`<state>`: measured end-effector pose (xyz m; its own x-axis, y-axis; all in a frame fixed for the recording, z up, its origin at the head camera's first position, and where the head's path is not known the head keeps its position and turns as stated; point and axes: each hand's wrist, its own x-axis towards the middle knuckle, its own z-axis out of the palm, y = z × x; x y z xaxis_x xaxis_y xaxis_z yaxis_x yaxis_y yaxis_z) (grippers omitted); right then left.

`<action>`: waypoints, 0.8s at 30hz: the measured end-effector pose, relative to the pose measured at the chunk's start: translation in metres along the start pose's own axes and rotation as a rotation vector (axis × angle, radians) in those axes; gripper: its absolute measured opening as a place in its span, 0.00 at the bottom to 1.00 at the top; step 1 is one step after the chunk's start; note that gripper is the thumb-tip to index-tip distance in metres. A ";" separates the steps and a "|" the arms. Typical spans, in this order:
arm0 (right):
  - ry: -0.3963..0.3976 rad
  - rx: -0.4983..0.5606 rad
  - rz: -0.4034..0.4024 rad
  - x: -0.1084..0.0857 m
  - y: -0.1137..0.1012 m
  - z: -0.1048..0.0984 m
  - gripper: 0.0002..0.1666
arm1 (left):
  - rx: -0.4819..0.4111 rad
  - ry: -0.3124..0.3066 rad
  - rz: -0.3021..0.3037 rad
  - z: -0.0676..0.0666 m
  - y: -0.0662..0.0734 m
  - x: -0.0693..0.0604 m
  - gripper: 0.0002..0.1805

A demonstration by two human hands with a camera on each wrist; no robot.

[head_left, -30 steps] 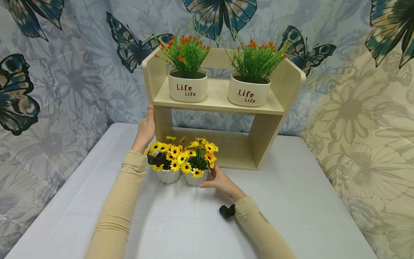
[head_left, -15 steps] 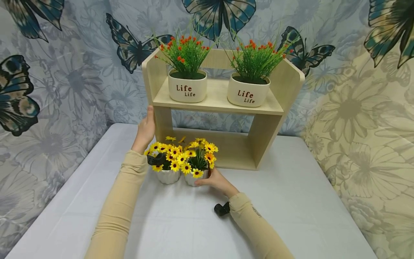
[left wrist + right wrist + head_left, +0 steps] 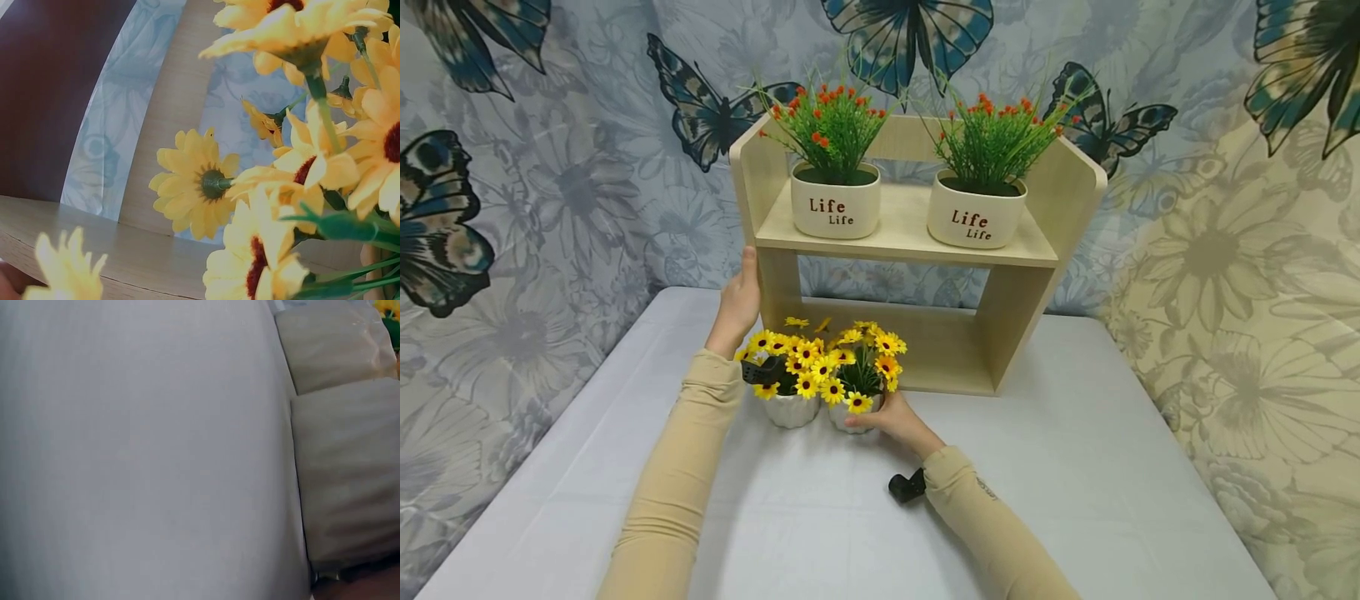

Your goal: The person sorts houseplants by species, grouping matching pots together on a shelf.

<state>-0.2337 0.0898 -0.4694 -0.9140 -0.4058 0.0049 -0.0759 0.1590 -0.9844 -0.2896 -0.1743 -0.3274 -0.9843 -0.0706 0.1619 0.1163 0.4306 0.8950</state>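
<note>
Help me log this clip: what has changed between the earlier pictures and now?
The right hand moved slightly left, its thumb reaching farther across the front of the right yellow pot. The left hand stayed at the shelf; all four pots stayed put.

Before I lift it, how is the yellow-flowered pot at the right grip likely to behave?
The white pot shows no visible dent, so it is probably stiff. Its yellow flowers spread wider than the pot, so it may tip if pushed high up. They overlap the neighbouring bunch in the head view, so the heads might snag.
</note>
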 end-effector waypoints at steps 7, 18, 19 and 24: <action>0.029 0.028 -0.093 0.004 0.009 0.005 0.48 | 0.014 -0.025 0.011 -0.001 0.001 -0.001 0.48; 0.054 -0.029 -0.055 0.003 0.009 0.006 0.51 | 0.021 -0.014 0.015 -0.001 0.000 -0.002 0.49; 0.057 -0.036 -0.050 0.003 0.009 0.006 0.51 | 0.021 -0.013 0.015 -0.001 0.000 -0.002 0.49; 0.082 -0.076 -0.026 0.000 0.005 0.006 0.50 | 0.025 -0.004 0.017 -0.001 -0.001 -0.001 0.50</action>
<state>-0.2319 0.0856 -0.4753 -0.9407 -0.3359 0.0482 -0.1276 0.2184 -0.9675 -0.2884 -0.1754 -0.3282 -0.9828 -0.0592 0.1751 0.1298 0.4537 0.8817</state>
